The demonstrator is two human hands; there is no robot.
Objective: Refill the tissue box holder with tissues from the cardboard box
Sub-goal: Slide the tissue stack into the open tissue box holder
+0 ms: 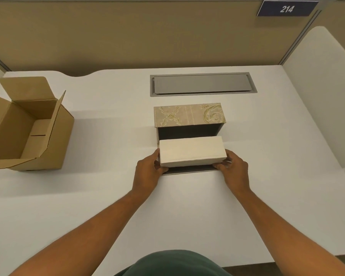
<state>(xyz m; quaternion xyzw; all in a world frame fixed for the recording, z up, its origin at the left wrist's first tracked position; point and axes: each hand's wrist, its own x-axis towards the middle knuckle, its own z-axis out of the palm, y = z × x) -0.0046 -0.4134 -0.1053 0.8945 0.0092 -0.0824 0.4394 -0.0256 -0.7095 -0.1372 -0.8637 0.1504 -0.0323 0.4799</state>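
The tissue box holder (189,115), beige with a gold leaf pattern, lies on its side at the table's middle, its dark open side facing me and its flap (189,170) folded flat on the table. A cream block of tissues (191,151) sits partly in that opening, above the flap. My left hand (148,170) grips the block's left end and my right hand (234,169) grips its right end. The open cardboard box (28,126) stands at the left with its flaps up; the part of its inside that I can see holds nothing.
A grey cable hatch (202,84) is set into the white table (108,176) just behind the holder. Beige partition walls close the back and right, with a "214" sign (286,8) at top right. The table's front edge runs below my arms.
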